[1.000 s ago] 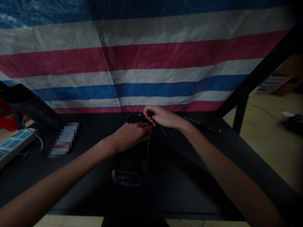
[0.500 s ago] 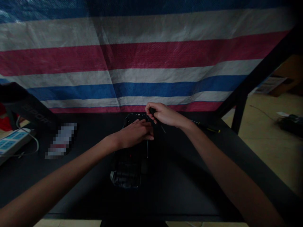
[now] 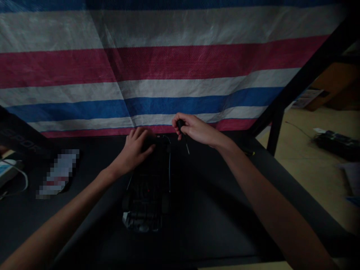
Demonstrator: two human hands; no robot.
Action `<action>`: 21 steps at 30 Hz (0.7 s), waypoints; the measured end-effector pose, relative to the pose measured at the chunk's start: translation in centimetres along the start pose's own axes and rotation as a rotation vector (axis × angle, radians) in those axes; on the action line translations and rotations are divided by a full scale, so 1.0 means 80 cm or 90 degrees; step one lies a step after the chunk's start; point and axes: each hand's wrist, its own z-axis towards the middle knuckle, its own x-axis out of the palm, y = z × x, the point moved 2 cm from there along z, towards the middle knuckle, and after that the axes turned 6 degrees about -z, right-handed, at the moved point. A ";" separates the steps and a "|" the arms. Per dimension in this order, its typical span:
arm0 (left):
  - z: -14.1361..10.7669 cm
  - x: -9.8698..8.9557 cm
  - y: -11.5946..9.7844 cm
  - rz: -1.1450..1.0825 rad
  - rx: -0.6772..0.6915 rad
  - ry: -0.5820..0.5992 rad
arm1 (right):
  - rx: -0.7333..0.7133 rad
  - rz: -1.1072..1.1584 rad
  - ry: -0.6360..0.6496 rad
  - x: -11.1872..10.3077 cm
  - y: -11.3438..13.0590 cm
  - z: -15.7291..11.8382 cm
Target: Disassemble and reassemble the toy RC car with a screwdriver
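A dark toy car point(image 3: 143, 187) lies on the black table with its underside and wheels facing up. Over its far left side curls my left hand point(image 3: 137, 146), thumb on the underside and fingers bent at the edge; where the fingertips press is too dark to see. My right hand point(image 3: 187, 127) is closed around the black handle of a screwdriver point(image 3: 186, 144). Its thin metal shaft points down, to the right of the car and apart from it. Behind my right forearm, part of a second black-and-yellow screwdriver point(image 3: 249, 152) shows on the table.
A blurred-out flat item point(image 3: 59, 174) lies left of the car. Farther left are a white power strip point(image 3: 9, 168) with a cable and a dark object lettered SPOR point(image 3: 22, 137). A striped tarp point(image 3: 168, 63) hangs behind the table point(image 3: 213, 232); a black frame post point(image 3: 274, 131) stands right.
My left hand has shifted from the middle of the car to its far left side, uncovering more of the underside. My right hand still grips the screwdriver. The view has turned slightly right.
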 end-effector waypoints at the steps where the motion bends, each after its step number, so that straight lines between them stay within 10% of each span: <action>1: -0.006 -0.001 0.013 -0.058 -0.031 -0.023 | 0.004 0.000 -0.004 0.000 -0.001 0.000; 10: -0.066 0.023 0.048 -0.712 -0.366 0.096 | -0.015 0.053 -0.004 0.017 0.004 -0.006; 21: -0.081 0.022 0.041 -0.836 -0.371 0.027 | -0.009 -0.018 0.043 0.071 0.058 -0.028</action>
